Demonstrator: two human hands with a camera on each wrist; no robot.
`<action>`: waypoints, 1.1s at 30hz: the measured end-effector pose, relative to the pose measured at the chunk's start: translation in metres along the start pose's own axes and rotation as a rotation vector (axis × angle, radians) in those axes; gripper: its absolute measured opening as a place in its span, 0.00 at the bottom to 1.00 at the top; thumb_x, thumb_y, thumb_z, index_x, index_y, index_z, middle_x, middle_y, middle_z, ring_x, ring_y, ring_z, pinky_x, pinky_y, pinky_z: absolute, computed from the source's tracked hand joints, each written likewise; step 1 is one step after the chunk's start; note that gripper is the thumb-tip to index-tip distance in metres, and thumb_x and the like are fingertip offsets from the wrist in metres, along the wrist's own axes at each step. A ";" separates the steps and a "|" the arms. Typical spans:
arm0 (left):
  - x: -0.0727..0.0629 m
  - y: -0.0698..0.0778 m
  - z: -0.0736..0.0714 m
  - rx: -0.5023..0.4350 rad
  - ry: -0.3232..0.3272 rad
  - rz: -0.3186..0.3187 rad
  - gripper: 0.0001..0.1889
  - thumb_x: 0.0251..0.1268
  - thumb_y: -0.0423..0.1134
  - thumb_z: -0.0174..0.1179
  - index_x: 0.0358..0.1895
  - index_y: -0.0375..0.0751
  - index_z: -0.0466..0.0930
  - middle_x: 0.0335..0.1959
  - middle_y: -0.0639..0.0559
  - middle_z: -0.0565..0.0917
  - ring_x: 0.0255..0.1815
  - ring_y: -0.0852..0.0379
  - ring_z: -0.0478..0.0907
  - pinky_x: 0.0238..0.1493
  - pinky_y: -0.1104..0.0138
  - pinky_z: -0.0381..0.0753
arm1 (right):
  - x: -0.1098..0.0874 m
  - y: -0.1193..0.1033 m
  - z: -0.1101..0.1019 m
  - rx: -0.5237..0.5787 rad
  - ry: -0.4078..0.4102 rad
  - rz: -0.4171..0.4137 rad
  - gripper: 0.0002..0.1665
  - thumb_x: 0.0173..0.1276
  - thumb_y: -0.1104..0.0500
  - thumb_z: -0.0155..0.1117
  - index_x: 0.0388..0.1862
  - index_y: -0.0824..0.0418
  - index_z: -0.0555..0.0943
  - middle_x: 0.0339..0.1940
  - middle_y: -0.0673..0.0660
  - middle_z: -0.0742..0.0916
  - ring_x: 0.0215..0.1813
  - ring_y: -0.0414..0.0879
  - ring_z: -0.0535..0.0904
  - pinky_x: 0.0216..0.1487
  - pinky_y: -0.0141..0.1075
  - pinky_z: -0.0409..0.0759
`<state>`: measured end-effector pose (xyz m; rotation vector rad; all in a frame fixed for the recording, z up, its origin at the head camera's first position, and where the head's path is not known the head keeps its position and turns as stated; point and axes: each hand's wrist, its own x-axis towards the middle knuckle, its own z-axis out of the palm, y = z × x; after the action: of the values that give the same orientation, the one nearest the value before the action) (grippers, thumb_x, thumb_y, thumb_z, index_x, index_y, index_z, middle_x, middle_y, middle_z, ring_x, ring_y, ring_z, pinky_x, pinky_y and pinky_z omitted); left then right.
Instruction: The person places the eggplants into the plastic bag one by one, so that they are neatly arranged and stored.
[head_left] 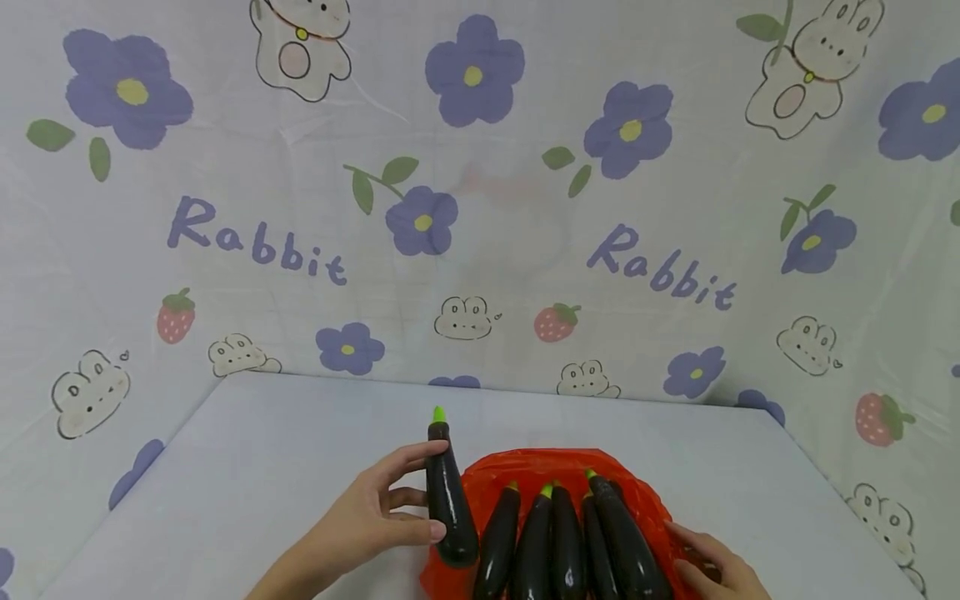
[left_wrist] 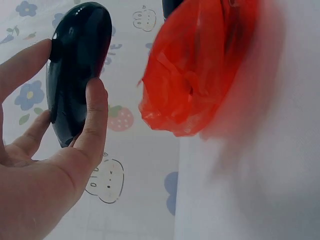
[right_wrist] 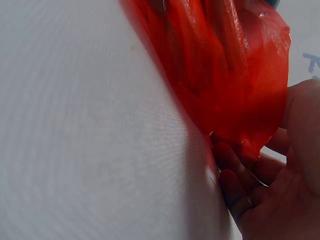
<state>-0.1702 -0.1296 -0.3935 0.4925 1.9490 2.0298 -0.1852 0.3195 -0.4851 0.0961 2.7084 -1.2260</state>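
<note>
My left hand (head_left: 367,508) holds a dark, glossy eggplant (head_left: 447,500) with a bright green stem, its thumb on one side and fingers on the other. The eggplant stands nearly upright over the left edge of a red plastic bag (head_left: 525,460). In the left wrist view, the same eggplant (left_wrist: 75,75) is raised beside the bag (left_wrist: 185,95). Several more eggplants (head_left: 567,542) lie side by side in the open bag, stems pointing away from me. My right hand (head_left: 716,567) holds the bag's right side; in the right wrist view its curled fingers (right_wrist: 235,165) are at the bag's lower edge.
A white tabletop (head_left: 300,450) lies under the bag and reaches back to a curtain (head_left: 517,275) printed with rabbits, flowers and strawberries. The curtain also hangs along both sides of the table.
</note>
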 end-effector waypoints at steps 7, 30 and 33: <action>0.002 0.006 0.020 -0.036 -0.058 -0.019 0.35 0.58 0.34 0.71 0.69 0.56 0.69 0.69 0.42 0.64 0.53 0.41 0.78 0.49 0.53 0.81 | -0.002 -0.001 0.000 0.024 -0.001 0.002 0.36 0.67 0.51 0.66 0.70 0.65 0.70 0.58 0.63 0.80 0.51 0.54 0.80 0.50 0.52 0.81; 0.056 -0.016 0.085 0.162 -0.368 -0.154 0.31 0.60 0.34 0.69 0.66 0.60 0.72 0.56 0.52 0.73 0.44 0.56 0.82 0.46 0.59 0.83 | -0.002 -0.004 0.000 0.041 -0.011 -0.003 0.34 0.69 0.55 0.65 0.70 0.67 0.70 0.59 0.64 0.80 0.53 0.56 0.80 0.51 0.52 0.80; 0.062 -0.019 0.089 0.186 -0.370 -0.170 0.31 0.60 0.34 0.69 0.65 0.62 0.72 0.57 0.52 0.73 0.42 0.56 0.82 0.47 0.59 0.83 | -0.003 -0.003 -0.001 0.044 -0.008 0.005 0.34 0.68 0.55 0.65 0.70 0.66 0.70 0.58 0.63 0.80 0.52 0.55 0.80 0.50 0.51 0.81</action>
<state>-0.1880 -0.0216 -0.4069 0.6661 1.8839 1.5360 -0.1829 0.3180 -0.4817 0.1040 2.6734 -1.2818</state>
